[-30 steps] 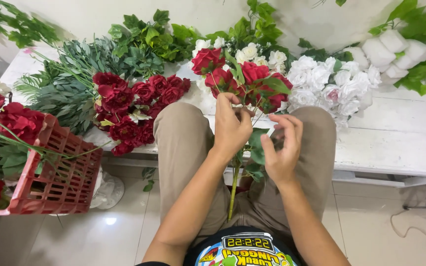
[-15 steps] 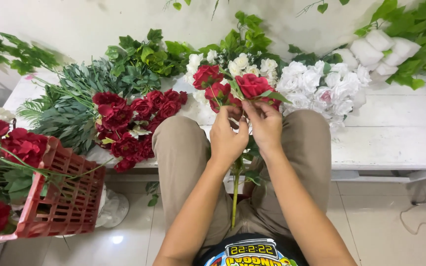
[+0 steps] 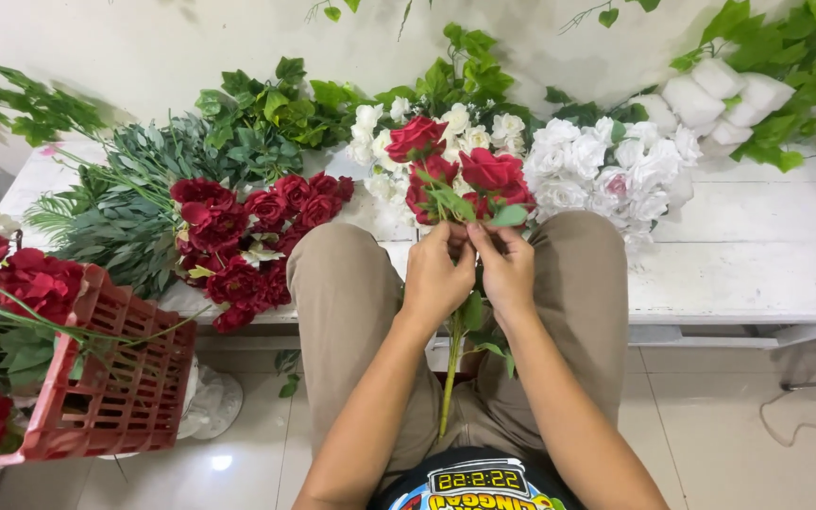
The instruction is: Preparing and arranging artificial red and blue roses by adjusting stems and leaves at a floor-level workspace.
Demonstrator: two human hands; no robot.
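So the white bench (image 3: 748, 255) runs across behind the fingers, loaded up with stuff: ferny greenery (image 3: 115, 203) way off to the left of them, a pile of dark red roses (image 3: 247, 231) closer in on the left, white roses (image 3: 606, 165) just past and to the right. A red plastic crate (image 3: 110, 392) with more red blooms sits low and well left, down on the tiled floor (image 3: 720, 425).

The bit that matters: a small bunch of red roses (image 3: 455, 179) is held upright over the lap, heads just above the fingertips, green stems (image 3: 450, 378) hanging down below the palms between the knees. Left hand (image 3: 436, 279) is wrapped closed around the stems. Right hand (image 3: 507, 274) sits touching it, fingers (image 3: 484, 241) pinched narrow on a leaf or stem right under the blooms.

Looks to me like the fiddly arranging step, nudging one stem into place. Next move probably needs a firm left grip while the right does the fine tweaking.
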